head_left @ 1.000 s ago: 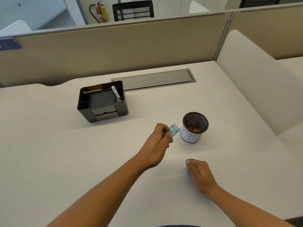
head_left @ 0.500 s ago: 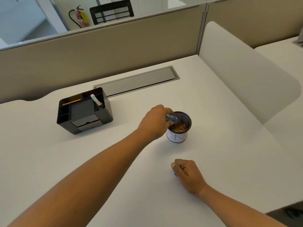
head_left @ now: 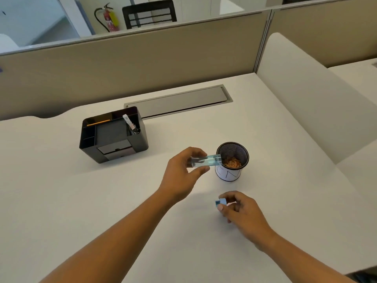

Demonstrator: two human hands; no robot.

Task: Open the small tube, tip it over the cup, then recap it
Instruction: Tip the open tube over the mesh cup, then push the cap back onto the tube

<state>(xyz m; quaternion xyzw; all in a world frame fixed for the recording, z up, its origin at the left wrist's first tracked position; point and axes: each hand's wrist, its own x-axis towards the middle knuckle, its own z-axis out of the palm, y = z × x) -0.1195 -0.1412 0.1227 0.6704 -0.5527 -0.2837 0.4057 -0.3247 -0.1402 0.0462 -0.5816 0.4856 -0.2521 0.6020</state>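
Observation:
A small clear blue tube (head_left: pixel 208 160) lies nearly level in my left hand (head_left: pixel 183 172), its open mouth touching the left rim of the cup (head_left: pixel 229 174). The cup is black mesh inside with a white wrap, and orange-brown bits sit in its bottom. My right hand (head_left: pixel 242 211) hovers nearer to me above the white desk, pinching the small blue cap (head_left: pixel 220 202) between thumb and fingertips. The tube looks empty apart from a dark patch near my fingers.
A black desk organiser (head_left: pixel 114 135) with a pencil and a pen stands to the left behind my left hand. A grey cable hatch (head_left: pixel 179 102) lies flush in the desk behind it. Beige partitions bound the desk at the back and right.
My left hand has drawn the tube back from over the cup's inside to its left rim and levelled it. My right hand has lifted off the desk, and the blue cap now shows.

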